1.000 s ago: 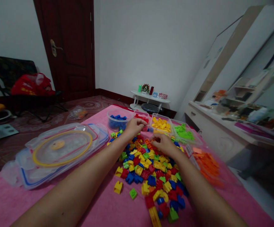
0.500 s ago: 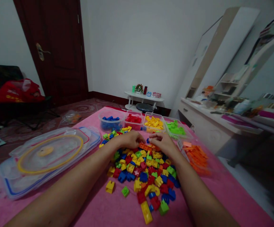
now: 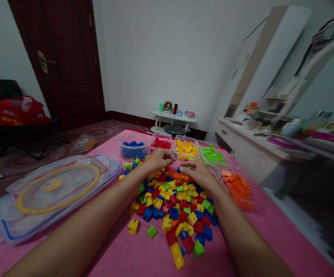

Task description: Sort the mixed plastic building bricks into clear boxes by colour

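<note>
A heap of mixed red, yellow, blue, green and orange building blocks (image 3: 174, 204) lies on a pink cloth. My left hand (image 3: 158, 159) hovers over the far edge of the heap, fingers curled in a pinch; what it holds is too small to make out. Beside it my right hand (image 3: 197, 172) is likewise curled over the orange blocks at the heap's far side. Beyond the hands stand tubs of sorted blocks: blue (image 3: 132, 148), red (image 3: 161, 143), yellow (image 3: 186, 147) and green (image 3: 213, 154). An orange pile (image 3: 236, 186) sits in a tub at the right.
Clear plastic lids (image 3: 54, 188) are stacked on the cloth at the left. A small white table (image 3: 174, 115) stands against the far wall, a dark door (image 3: 60, 61) at the left, a white dresser (image 3: 250, 150) at the right.
My left hand came back from the red tub to the heap's far edge. Both hands met over the orange blocks and now sit slightly raised. The view shifted right.
</note>
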Demonstrator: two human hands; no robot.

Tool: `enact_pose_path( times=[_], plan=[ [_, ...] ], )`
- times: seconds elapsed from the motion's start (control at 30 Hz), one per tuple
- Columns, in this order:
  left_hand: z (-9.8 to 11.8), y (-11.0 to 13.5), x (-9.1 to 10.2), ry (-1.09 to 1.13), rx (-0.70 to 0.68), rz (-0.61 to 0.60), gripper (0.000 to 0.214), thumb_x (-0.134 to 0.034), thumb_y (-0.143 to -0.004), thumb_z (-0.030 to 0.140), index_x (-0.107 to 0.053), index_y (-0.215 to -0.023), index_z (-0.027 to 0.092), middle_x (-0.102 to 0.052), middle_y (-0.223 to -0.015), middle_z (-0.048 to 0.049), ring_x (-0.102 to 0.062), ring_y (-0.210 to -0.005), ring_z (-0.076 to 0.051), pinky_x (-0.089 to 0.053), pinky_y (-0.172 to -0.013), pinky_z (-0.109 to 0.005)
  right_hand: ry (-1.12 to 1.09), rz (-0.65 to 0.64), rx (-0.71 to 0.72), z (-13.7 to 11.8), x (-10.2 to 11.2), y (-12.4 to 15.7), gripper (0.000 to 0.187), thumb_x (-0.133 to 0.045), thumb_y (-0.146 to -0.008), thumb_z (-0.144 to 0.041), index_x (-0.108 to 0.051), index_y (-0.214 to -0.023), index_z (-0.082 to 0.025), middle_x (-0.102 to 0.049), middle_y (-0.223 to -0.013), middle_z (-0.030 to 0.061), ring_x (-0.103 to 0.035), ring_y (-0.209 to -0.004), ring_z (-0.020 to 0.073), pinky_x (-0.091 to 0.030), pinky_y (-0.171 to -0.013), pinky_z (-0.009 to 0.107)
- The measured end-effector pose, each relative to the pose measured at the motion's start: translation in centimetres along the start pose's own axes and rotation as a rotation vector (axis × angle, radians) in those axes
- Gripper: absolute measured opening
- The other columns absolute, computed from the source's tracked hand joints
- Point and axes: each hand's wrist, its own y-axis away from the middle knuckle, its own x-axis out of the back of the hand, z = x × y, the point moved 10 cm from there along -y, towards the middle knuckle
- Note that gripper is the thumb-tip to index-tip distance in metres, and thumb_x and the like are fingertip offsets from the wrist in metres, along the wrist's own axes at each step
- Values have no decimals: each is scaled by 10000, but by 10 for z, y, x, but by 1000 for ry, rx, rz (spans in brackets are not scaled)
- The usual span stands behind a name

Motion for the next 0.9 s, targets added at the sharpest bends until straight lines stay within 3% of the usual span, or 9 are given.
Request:
enact_pose_path(
  times=[0.13,0.23,0.37,0.53,0.63,0.7,0.8,0.9],
  plan=[
    [7,9,-14,-187,-102,-53,263,-604,-666,166,-741,-890,177,-728,-827,-55,-637,-712,-172,-456,-645,-223,-44,44,0,5,0,-2,395,-620,-694,-412,-657,-960,-122,-544,-599,-16,-457,-486,96,-357,-453,218],
    [12,17,-30,-268,-164,-122,233,-661,-622,151,-748,-831,204,-722,-757,-29,-611,-652,-162,-430,-615,-210,-160,2,-59,9,-6,0,361,-570,-734,-409,-632,-971,-143,-563,-637,-10,-490,-467,99,-406,-454,230],
    [15,17,-25,-325,-140,-61,187,-633,-649,158,-744,-795,196,-700,-703,-27,-576,-614,-153,-387,-569,-210,-171,-7,-67,6,-6,3,348,-581,-726,-368,-615,-986,-139,-514,-528,-39,-468,-427,96,-356,-420,209],
    [14,10,-12,-142,-43,-48,218,-553,-760,295,-714,-755,148,-611,-581,-9,-498,-528,-119,-316,-476,-189,-122,-71,-16,-7,-6,4,458,-609,-721,-417,-642,-1062,-113,-482,-491,-55,-389,-417,77,-295,-428,204],
    [13,8,-11,-53,-31,-40,260,-562,-770,353,-690,-756,128,-587,-579,-7,-478,-515,-104,-307,-466,-180,-51,-132,85,-16,-10,4,441,-610,-728,-412,-680,-1053,-122,-561,-582,-20,-435,-488,84,-334,-481,210],
    [10,8,-10,10,3,-10,295,-591,-761,394,-677,-861,130,-602,-607,-10,-501,-524,-108,-322,-470,-180,15,-154,151,-20,-13,4,371,-604,-732,-396,-714,-980,-144,-601,-646,-2,-469,-543,96,-354,-509,211],
    [11,10,-14,138,48,-7,408,-627,-741,466,-631,-986,140,-645,-666,-31,-563,-557,-125,-376,-497,-190,109,-113,187,-22,-7,3,290,-581,-739,-351,-732,-898,-161,-617,-673,1,-481,-577,102,-359,-522,207],
    [24,12,-22,281,39,-67,433,-600,-764,501,-612,-994,134,-668,-698,-58,-605,-588,-137,-430,-537,-209,149,-40,172,-28,14,5,307,-583,-730,-370,-732,-881,-147,-596,-633,-1,-453,-541,95,-331,-489,206]
  ],
)
